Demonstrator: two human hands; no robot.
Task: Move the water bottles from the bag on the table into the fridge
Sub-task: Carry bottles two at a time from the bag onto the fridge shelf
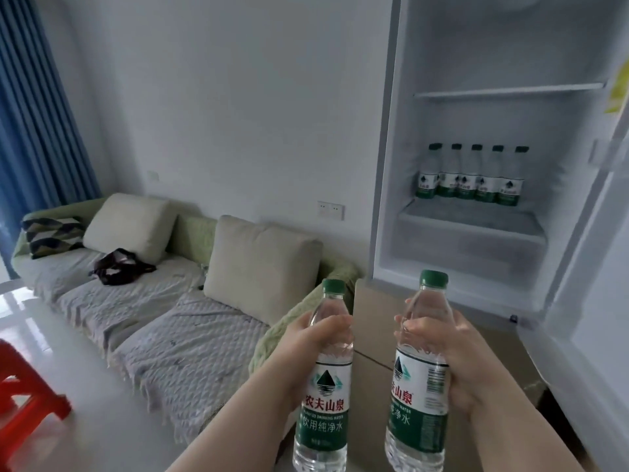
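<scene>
The open fridge [493, 46] fills the frame from 12 to 3 o'clock with its door [606, 301] swung out at 3, and a long sofa [163, 335] with pale cushions stretches from 9 toward the centre. At 6 o'clock two upright, green-capped water bottles are held side by side but apart (both labels face the camera): the left hand [306, 338] curls around the left bottle [323, 403] just above its label, and the right hand [456, 345] wraps the right bottle [422, 403] at about the same height. Smallest, at 2 o'clock, a row of five bottles [471, 175] stands upright and close-packed at the back of a fridge shelf [473, 216].
</scene>
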